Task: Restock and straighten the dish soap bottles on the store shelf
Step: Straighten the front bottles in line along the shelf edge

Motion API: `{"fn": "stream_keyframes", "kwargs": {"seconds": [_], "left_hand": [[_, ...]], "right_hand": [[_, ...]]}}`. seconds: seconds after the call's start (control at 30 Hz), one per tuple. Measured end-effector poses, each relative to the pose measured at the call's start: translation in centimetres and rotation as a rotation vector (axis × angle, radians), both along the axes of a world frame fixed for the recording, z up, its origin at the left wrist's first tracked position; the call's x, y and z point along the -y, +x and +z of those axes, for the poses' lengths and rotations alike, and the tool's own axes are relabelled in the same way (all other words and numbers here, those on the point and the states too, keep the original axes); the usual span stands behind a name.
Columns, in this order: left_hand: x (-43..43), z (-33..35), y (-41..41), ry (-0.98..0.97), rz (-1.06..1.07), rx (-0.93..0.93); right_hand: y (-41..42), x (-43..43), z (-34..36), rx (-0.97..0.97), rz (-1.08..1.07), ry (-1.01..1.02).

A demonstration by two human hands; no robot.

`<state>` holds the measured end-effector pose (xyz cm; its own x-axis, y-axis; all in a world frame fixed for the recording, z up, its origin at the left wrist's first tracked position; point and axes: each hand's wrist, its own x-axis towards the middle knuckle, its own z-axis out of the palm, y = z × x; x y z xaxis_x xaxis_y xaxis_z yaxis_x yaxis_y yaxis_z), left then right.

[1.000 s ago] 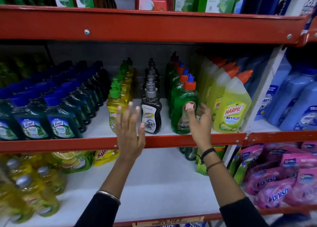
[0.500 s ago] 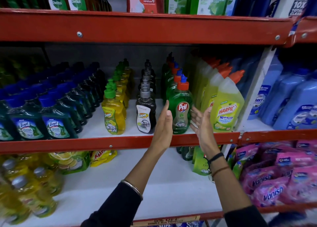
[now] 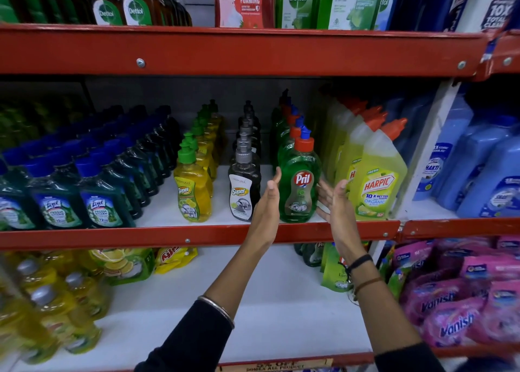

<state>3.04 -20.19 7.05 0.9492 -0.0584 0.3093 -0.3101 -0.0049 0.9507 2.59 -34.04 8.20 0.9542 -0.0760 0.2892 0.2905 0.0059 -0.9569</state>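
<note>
A green Pril dish soap bottle with a red cap stands upright at the front of its row on the middle shelf, label facing me. My left hand is flat and open just left of it, fingertips near its side. My right hand is open just right of it, palm toward the bottle. Neither hand grips it. To the left stand a row led by a black Super bottle and a row led by a yellow Super bottle.
Yellow Harpic bottles crowd the right side of the Pril row. Dark green Lizol bottles fill the shelf's left. Blue bottles sit beyond a white divider. Pink Vanish packs and yellow bottles lie on the lower shelf.
My left hand moved from the yellow bottle over to the left side of the Pril bottle. My right hand came off the bottle's front and now flanks it on the right.
</note>
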Motion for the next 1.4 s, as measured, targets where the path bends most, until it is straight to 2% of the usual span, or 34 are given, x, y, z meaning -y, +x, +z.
{"fn": "stream_keyframes", "kwargs": {"seconds": [0.2, 0.27, 0.33, 0.37, 0.43, 0.5, 0.57, 0.63, 0.7, 0.93, 1.4], "left_hand": [[-0.4, -0.3, -0.1, 0.063, -0.006, 0.022], [-0.5, -0.8, -0.9, 0.057, 0.081, 0.160], [-0.9, -1.3, -1.7, 0.017, 0.271, 0.377], [-1.3, -1.7, -1.9, 0.006, 0.373, 0.473], [-2.5, -2.0, -1.8, -0.025, 0.505, 0.551], [-3.8, -1.5, -1.3, -0.046, 0.554, 0.476], [-4.8, -0.7, -0.7, -0.045, 0.541, 0.315], [-5.7, -0.4, 0.2, -0.010, 0.490, 0.165], [-6.5, -0.2, 0.7, 0.043, 0.402, 0.090], [-8.4, -0.4, -0.7, 0.095, 0.240, 0.056], [-9.1, -0.3, -1.4, 0.132, 0.255, 0.040]], "right_hand": [[0.1, -0.1, -0.3, 0.003, -0.041, 0.014], [0.0, -1.1, -1.3, 0.068, -0.207, 0.070], [-0.9, -2.8, -2.5, 0.234, -0.446, 0.076], [-1.4, -3.8, -3.1, 0.315, -0.478, 0.049], [-2.3, -6.1, -4.2, 0.401, -0.331, -0.001], [-2.5, -8.2, -4.3, 0.358, -0.112, -0.026], [-2.2, -9.9, -3.4, 0.252, 0.043, -0.002], [-1.7, -11.1, -2.4, 0.163, 0.113, 0.019], [-1.0, -11.7, -1.9, 0.127, 0.128, 0.021], [0.5, -11.2, -1.4, 0.026, 0.220, 0.131], [0.9, -10.9, -0.5, 0.025, 0.256, 0.139]]}}
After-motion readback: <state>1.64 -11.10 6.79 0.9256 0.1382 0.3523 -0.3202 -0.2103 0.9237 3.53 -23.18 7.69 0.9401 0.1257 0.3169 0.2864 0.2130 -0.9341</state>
